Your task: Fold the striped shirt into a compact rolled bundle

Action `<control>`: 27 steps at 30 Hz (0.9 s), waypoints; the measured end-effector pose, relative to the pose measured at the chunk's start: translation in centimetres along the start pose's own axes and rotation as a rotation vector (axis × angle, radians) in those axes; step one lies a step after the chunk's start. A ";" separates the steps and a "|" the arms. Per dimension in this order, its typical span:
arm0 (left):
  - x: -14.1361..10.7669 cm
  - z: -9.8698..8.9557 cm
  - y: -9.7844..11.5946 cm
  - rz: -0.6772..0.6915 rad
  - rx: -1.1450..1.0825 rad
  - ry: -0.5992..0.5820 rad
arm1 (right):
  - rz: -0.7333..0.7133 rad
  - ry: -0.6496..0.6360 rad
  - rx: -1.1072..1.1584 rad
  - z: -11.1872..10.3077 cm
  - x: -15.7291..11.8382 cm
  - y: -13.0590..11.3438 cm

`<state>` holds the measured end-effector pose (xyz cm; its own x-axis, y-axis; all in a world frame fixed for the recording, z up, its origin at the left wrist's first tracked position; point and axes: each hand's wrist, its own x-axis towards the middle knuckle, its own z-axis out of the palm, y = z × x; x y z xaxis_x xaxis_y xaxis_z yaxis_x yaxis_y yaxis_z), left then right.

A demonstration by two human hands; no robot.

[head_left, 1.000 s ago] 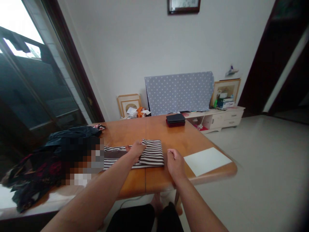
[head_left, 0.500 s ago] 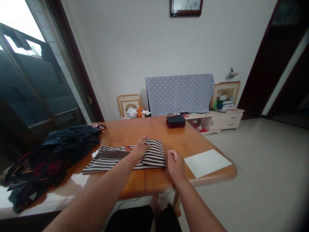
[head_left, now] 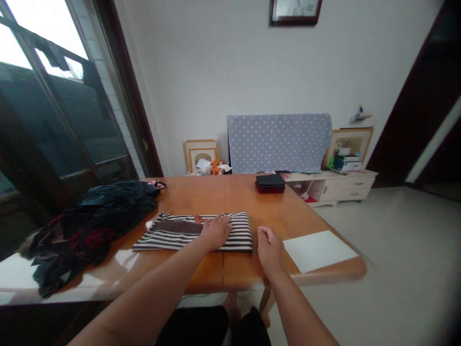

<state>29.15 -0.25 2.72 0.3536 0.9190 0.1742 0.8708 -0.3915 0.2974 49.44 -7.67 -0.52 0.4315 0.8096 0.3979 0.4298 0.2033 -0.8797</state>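
1. garment [head_left: 183, 229], striped dark and white, lies flat on the table [head_left: 187, 192], long side running left to right, near the front edge and in front of the person.
2. a plain brown band crosses its left part, and its right end looks doubled over.
3. the left hand [head_left: 217, 232] rests palm down on the garment, right of its middle, fingers spread and pinching nothing visible.
4. the right hand [head_left: 271, 247] is curled into a loose fist, thumb against the fingers, just beside the garment's right end with a small gap between; whether it touches the table, or has something inside, cannot be told.
5. a white sheet [head_left: 320, 251] lies to the right of that fist, along the table's right edge.
6. a neat dark stack [head_left: 270, 184], black over deep red, sits farther back, beyond the garment's right end.
7. dark clothes [head_left: 118, 204] lie heaped on the left, near the garment's left end.
8. behind the table, a dotted cloth [head_left: 279, 142] hangs over something by the wall, above a white cabinet [head_left: 345, 187].
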 end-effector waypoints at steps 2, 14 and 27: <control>-0.4 0.5 -0.4 -0.006 0.008 -0.050 | 0.007 -0.005 -0.004 0.0 0.0 0.1; -5.0 -3.8 -5.7 -0.166 0.018 0.183 | 0.080 -0.042 -0.058 -0.2 -0.3 0.2; -9.3 -10.0 -19.9 -0.891 0.016 0.261 | 0.101 -0.046 -0.156 0.0 -0.2 0.8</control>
<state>5.16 -1.48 4.56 -0.5348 0.8398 0.0934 0.7892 0.4570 0.4104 49.75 -7.69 -1.31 0.4435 0.8465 0.2946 0.5059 0.0350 -0.8619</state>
